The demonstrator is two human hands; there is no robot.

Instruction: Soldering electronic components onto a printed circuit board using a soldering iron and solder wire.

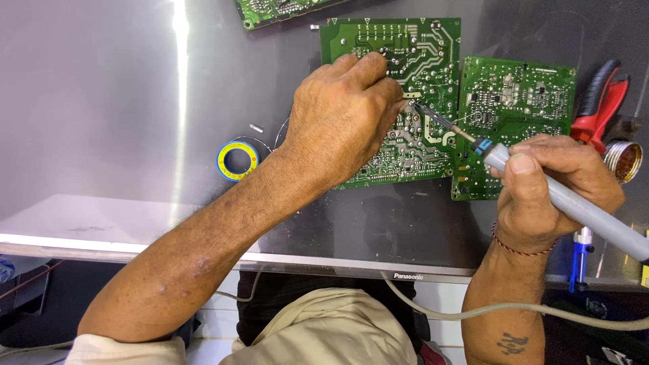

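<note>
My hands work on a green circuit board

My right hand (551, 179) is wrapped tight around a grey soldering iron (574, 203), its tip touching the big green board (412, 61). My left hand (341, 122) rests on that board, fingers pinched together on thin solder wire. A yellow-blue solder roll (237, 161) lies left of the board on the dark surface (101, 101).

Two circuit boards (392, 81) (517, 108) lie side by side, solder spool (237, 160) left, pliers (602, 101) right.

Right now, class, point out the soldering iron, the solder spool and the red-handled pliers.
soldering iron (574, 203), head view, on its grey handle.
solder spool (237, 160), head view, on its blue-and-yellow rim.
red-handled pliers (604, 101), head view, on a red handle.
</note>
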